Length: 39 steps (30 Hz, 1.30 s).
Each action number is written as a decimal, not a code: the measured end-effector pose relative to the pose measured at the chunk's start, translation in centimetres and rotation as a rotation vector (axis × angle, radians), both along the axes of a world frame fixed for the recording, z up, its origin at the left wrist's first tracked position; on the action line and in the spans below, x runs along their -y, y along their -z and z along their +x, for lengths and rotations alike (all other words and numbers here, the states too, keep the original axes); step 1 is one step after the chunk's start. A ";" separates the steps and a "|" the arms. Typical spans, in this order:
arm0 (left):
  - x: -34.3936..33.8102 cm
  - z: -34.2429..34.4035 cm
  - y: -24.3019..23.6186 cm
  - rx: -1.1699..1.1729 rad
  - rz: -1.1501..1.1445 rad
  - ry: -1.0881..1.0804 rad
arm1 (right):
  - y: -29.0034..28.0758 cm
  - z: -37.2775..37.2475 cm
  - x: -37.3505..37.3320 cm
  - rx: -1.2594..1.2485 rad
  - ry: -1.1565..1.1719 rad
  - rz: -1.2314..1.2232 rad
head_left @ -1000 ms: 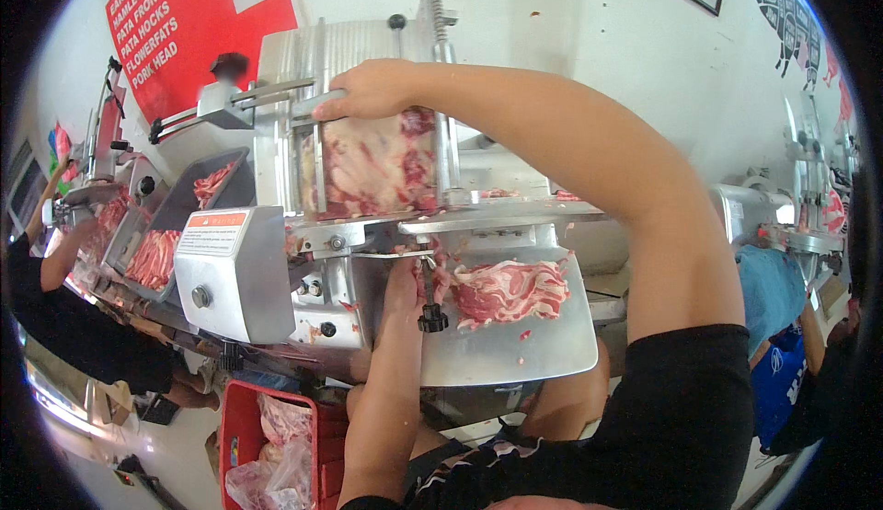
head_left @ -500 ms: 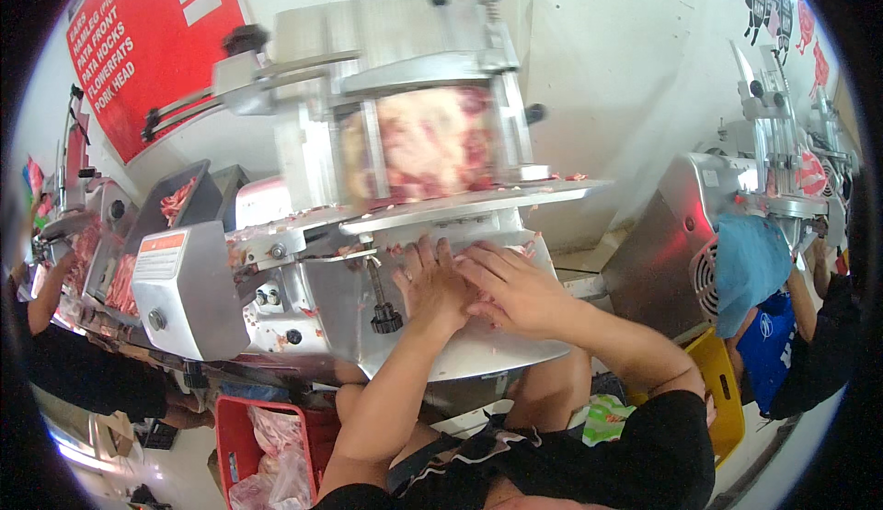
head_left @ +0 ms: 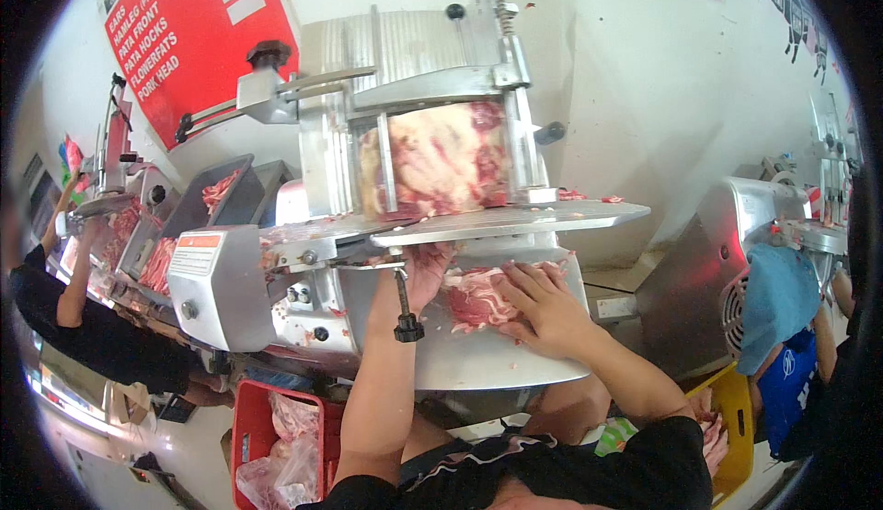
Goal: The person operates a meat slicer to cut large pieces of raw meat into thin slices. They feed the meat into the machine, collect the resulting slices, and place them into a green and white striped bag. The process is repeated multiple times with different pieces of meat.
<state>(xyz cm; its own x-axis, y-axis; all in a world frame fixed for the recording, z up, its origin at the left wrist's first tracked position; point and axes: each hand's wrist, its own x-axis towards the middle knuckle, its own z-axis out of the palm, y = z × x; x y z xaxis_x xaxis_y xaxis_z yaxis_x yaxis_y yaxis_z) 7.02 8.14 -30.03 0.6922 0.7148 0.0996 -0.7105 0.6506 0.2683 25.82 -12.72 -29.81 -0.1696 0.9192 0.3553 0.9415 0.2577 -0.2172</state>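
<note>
A meat slicer stands before me, with a block of marbled frozen meat clamped upright on its carriage. My left hand reaches up under the flat round blade plate, palm turned up. Its fingertips are partly hidden there, and I see nothing held in it. A small heap of thin meat slices lies on the metal tray. My right hand rests on the right side of that heap, its fingers spread over the slices. A black knob on a threaded rod hangs beside my left wrist.
Grey bins with sliced meat sit at the left. Near my legs are a red crate with bagged meat and a yellow crate. Another slicer stands at the right. People work at both sides.
My hands have moved apart: the left has gone up under the blade plate, the right has shifted right. The slices they covered now show. The carriage looks sharp where it was blurred.
</note>
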 end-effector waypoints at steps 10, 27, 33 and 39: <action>2.6 -1.8 1.8 -0.449 0.083 -0.150 | 0.0 0.3 0.0 -0.164 0.037 -0.028; 4.3 -0.1 -0.7 -1.422 1.044 -0.352 | -0.9 0.2 -1.5 -0.126 0.410 0.211; -1.1 -0.9 3.3 -0.702 0.682 -0.564 | -0.5 -0.4 -1.4 -0.111 0.286 0.212; 0.2 -0.7 1.0 -0.169 -0.026 -0.060 | -0.6 -0.2 -1.7 -0.124 0.264 0.177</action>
